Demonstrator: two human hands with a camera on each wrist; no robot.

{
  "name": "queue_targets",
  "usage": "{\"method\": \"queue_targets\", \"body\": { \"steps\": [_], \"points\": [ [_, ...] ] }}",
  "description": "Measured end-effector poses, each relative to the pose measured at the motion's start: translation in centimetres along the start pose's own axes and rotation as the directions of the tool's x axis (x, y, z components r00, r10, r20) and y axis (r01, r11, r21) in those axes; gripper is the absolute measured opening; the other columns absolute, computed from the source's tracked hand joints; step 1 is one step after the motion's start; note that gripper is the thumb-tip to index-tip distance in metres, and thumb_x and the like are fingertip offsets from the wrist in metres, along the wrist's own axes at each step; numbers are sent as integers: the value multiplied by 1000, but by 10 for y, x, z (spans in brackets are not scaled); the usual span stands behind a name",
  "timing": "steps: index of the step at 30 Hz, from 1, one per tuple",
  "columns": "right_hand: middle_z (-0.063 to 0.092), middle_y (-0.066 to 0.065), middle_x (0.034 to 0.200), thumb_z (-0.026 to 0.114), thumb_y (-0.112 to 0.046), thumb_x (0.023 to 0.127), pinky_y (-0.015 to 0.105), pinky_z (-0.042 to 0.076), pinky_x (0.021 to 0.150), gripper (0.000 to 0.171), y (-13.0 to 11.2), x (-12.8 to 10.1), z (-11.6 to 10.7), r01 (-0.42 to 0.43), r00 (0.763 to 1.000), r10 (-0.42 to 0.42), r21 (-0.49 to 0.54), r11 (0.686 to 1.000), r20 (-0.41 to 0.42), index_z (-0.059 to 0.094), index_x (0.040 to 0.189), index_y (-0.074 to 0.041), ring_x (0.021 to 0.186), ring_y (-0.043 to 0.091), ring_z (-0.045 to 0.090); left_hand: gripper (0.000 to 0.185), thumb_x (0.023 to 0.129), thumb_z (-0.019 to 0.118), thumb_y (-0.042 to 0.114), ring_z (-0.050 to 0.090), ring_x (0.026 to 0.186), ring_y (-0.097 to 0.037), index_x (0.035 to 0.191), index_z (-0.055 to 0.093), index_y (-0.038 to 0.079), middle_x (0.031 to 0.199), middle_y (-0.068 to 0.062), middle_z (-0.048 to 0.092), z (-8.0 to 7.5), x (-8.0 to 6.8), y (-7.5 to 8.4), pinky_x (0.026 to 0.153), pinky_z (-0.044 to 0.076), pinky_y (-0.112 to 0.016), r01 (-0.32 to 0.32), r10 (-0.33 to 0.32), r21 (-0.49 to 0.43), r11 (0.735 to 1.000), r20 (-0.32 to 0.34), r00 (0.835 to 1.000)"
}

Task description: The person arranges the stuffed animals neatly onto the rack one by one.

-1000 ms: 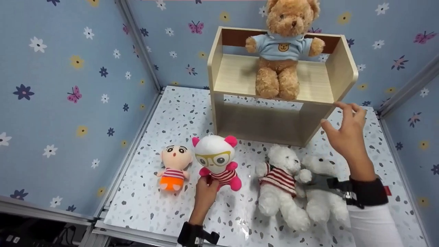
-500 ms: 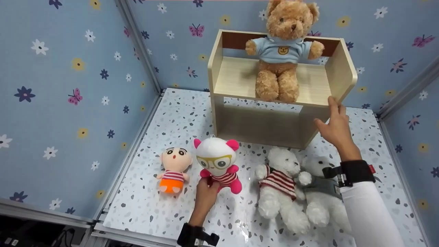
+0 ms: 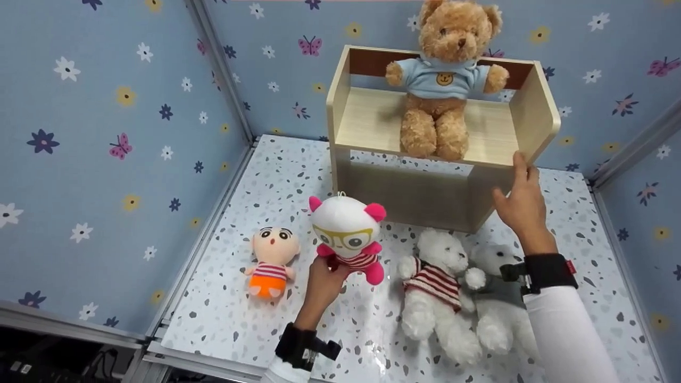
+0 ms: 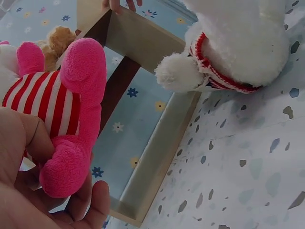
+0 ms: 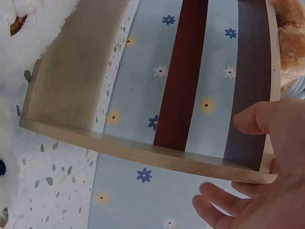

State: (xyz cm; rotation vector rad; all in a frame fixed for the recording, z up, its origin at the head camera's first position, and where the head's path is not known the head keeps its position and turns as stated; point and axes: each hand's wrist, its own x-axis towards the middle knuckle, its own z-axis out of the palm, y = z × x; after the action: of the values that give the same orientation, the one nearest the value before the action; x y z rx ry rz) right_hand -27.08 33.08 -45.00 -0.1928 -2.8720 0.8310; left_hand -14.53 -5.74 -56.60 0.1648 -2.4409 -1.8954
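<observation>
Raised nearer the shelf [image 3: 372, 125], the panda toy [image 3: 347, 234] is pinched by left fingers [image 4: 98, 202]; right fingers [image 3: 521, 173], spread, touch the shelf; lifting seems underway, steadiness needed next.

No word, number or brand name can be read in any of the 3 views. The only readable sign is 1 picture: a smiling bear-face emblem [image 3: 445, 78] on the chest of the light-blue top [image 3: 425, 89] worn by the brown teddy bear [image 3: 418, 133], which sits at the front edge of the shelf [image 3: 372, 117]. On the right wrist strap [image 3: 548, 271], 1 red tag [image 3: 571, 266] shows, too small to read. Beyond the near left corner of the bench [image 3: 213, 330], 2 pale label-like rectangles [image 3: 25, 368] stand on dark equipment [image 3: 56, 367]; any print on them is illegible.
</observation>
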Motion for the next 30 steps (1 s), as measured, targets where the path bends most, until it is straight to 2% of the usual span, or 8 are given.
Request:
{"method": "queue_targets", "body": {
  "steps": [4,7,12,18,24,30],
  "points": [
    [19,31,163,56,-17,100,71,42,95,85,0,-1,-4,5,1000,-5,-26,1000,-6,4,166,-26,129,60,46,17,85,74,13,52,66,-11,97,63,8,74,0,56,3,8,12,59,44,-25,-39,39,9,999,-9,999],
    [24,31,162,55,-17,100,71,41,97,82,-2,-1,-6,-1,1000,0,-25,1000,-15,7,166,-26,131,58,45,17,85,73,14,54,66,-11,98,65,8,75,0,59,4,12,20,58,45,-25,-57,57,14,998,-13,998],
    [32,30,160,55,-18,100,69,41,98,79,-6,-1,-5,-1,999,1,-17,1000,-39,13,165,-26,130,56,48,10,84,71,14,52,60,-11,90,65,7,69,1,57,2,20,34,54,43,-24,-81,83,45,996,-32,996],
    [38,28,158,56,-16,99,67,44,92,76,-5,-1,-5,3,996,-4,-9,1000,-85,19,164,-25,126,53,54,11,83,70,13,56,57,-11,92,65,8,67,-1,61,1,38,55,54,45,-27,-129,132,56,990,-64,989],
    [35,26,160,55,-17,100,68,43,96,77,-3,0,-6,-23,997,23,-4,1000,-71,16,165,-27,130,53,52,13,82,71,14,55,63,-13,90,64,8,70,-2,60,4,56,78,58,46,-28,-142,145,36,989,-106,984],
    [34,27,160,53,-15,100,69,42,99,77,-3,1,-6,-33,998,32,-6,999,-62,13,165,-28,132,53,50,13,81,69,11,53,64,-15,91,62,5,72,-4,58,5,73,97,58,43,-28,-182,184,28,983,-148,972]
  ]
}}
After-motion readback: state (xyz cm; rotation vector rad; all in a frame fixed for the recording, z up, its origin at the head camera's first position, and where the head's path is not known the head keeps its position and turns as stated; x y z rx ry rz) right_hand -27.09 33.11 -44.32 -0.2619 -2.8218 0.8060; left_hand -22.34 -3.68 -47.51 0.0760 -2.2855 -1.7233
